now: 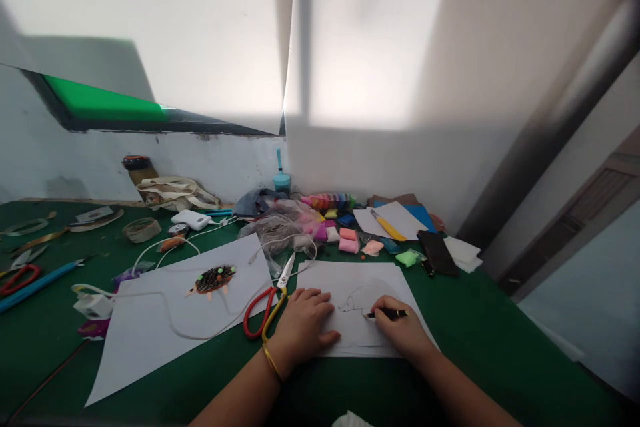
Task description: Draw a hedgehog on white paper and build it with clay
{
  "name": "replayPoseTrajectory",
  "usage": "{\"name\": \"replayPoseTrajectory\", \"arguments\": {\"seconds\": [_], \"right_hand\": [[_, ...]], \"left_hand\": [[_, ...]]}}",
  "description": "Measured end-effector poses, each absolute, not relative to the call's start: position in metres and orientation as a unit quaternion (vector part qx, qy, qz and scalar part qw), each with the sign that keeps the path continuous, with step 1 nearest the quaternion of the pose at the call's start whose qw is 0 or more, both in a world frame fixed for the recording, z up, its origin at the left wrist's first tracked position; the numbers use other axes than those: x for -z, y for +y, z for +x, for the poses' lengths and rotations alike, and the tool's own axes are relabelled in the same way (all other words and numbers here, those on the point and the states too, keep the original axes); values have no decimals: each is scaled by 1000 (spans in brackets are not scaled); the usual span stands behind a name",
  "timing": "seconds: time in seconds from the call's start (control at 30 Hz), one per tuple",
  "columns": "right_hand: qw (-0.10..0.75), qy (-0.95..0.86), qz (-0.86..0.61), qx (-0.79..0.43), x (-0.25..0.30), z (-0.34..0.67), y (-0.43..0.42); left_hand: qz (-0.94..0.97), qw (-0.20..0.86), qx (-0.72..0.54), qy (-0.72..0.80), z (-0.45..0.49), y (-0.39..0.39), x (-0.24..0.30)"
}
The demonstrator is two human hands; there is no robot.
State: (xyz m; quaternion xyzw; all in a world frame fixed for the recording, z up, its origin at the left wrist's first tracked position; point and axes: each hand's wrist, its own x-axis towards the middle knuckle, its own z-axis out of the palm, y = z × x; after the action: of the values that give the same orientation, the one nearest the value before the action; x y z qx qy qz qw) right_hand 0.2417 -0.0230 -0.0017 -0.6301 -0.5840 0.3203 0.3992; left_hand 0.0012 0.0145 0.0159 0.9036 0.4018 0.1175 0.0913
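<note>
Via head cam I've got both hands over the paper (313,273), a small stack of white sheets w/ edges a bit out of line, front-centre-right on the green table (505,353). R hand (403,330) is grasping the black pen (399,313) btwn thumb & fingers, tip pointing L, at the lines of a faint sketch (373,290): curved top, short strokes below. Can't tell if tip's actually touching. L hand (311,320) holds nothing: palm down, fingers spread, resting on the sheet's L side. Gold bangle (271,361) on that wrist.

Just L of L hand I see scissors (259,312), one red & one yellow handle, blades pointing away, handles partly over the R edge of a 2nd sheet (145,347). That one's tilted, w/ a dark spiky animal pic (215,278); white cable (167,320) runs across it. Behind the paper: clay packs (349,245), pink, purple etc. Yellow cutter (389,227) on another sheet, back R, nr a dark wallet-like item (437,255).
</note>
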Motion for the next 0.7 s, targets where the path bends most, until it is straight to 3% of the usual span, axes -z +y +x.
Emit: {"name": "replayPoseTrajectory", "arguments": {"seconds": [0.7], "right_hand": [[392, -586, -635, -315, 1, 243, -23]], "left_hand": [[905, 89, -114, 399, 1, 16, -16]]}}
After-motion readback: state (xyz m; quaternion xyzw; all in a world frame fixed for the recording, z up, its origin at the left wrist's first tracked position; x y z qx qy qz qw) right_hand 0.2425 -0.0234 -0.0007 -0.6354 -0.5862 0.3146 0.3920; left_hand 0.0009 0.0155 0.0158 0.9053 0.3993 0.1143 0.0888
